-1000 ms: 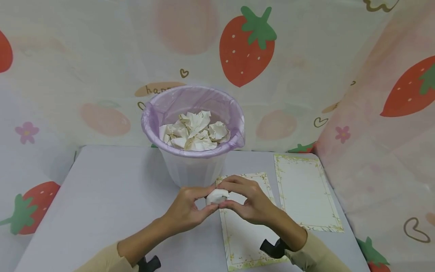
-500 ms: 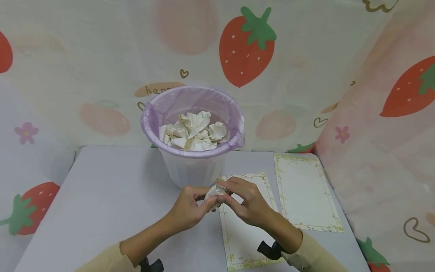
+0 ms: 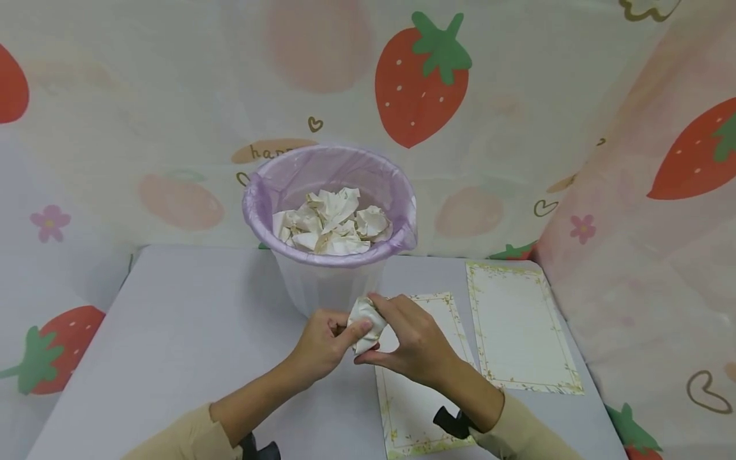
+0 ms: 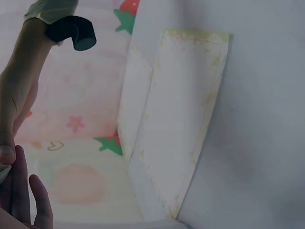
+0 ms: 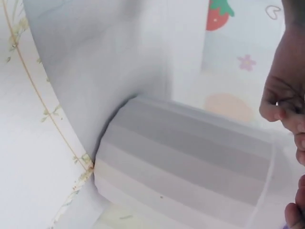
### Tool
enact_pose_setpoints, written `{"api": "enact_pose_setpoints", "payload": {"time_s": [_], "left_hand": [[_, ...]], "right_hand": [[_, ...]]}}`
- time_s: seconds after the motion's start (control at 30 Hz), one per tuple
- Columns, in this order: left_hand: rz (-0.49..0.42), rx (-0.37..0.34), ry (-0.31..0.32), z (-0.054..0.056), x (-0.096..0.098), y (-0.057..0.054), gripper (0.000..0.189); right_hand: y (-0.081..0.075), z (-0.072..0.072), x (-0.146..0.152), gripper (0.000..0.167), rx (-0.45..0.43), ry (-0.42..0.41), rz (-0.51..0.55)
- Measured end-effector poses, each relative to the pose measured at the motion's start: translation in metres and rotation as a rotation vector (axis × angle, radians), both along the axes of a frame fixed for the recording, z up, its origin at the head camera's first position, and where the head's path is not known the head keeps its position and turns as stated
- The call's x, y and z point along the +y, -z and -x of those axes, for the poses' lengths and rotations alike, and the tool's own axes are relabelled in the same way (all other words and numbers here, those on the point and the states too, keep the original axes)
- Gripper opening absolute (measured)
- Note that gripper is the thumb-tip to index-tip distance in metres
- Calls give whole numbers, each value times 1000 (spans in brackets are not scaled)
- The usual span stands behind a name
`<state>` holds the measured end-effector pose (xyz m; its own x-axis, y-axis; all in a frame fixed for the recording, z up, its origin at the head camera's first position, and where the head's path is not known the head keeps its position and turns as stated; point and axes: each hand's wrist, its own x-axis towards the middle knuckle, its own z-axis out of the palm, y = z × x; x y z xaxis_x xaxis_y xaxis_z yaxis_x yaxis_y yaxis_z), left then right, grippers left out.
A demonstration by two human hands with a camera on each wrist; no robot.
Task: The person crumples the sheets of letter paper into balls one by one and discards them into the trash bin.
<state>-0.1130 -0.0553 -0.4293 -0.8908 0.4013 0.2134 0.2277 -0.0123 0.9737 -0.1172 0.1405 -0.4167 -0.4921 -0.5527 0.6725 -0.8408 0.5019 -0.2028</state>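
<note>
In the head view a crumpled paper ball (image 3: 363, 311) is between both hands, in front of the bin. The left hand (image 3: 319, 345) pinches it, thumb across its near face. From the other side the right hand (image 3: 416, 342) holds it, fingers over the top and thumb below. Under the right hand and wrist lies a white sheet of paper (image 3: 422, 409) with a floral border. Only a sliver of the ball shows in the left wrist view, beside the left hand's fingers (image 4: 20, 186). In the right wrist view the ball is hidden.
A white bin (image 3: 322, 281) with a purple liner (image 3: 397, 191) stands at the table's back. Several crumpled papers (image 3: 336, 220) lie inside it. A second bordered sheet (image 3: 526, 332) is on the right of the table (image 3: 190, 319). Strawberry-print cloth (image 3: 517, 83) hangs behind.
The paper ball has been turned and now stands more upright between the fingers. The right thumb has moved down off its face to below it. The sheets and the bin stay put.
</note>
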Motion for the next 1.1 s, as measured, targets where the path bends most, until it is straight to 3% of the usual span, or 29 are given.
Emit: {"api": "enact_pose_setpoints", "payload": {"time_s": [0.23, 0.37, 0.6, 0.83, 1.1], "left_hand": [[32, -230, 16, 0, -3, 3, 37], [39, -298, 10, -1, -5, 3, 36], [57, -330, -33, -2, -4, 2, 35], [64, -315, -51, -4, -3, 0, 34], [70, -295, 0, -3, -5, 0, 32]], "right_hand": [[1, 2, 2, 84, -8, -38, -5], [3, 2, 4, 79, -50, -84, 3], [2, 0, 4, 71, -77, -113, 11], [1, -3, 2, 62, -79, -132, 32], [0, -3, 4, 59, -119, -158, 52]]}}
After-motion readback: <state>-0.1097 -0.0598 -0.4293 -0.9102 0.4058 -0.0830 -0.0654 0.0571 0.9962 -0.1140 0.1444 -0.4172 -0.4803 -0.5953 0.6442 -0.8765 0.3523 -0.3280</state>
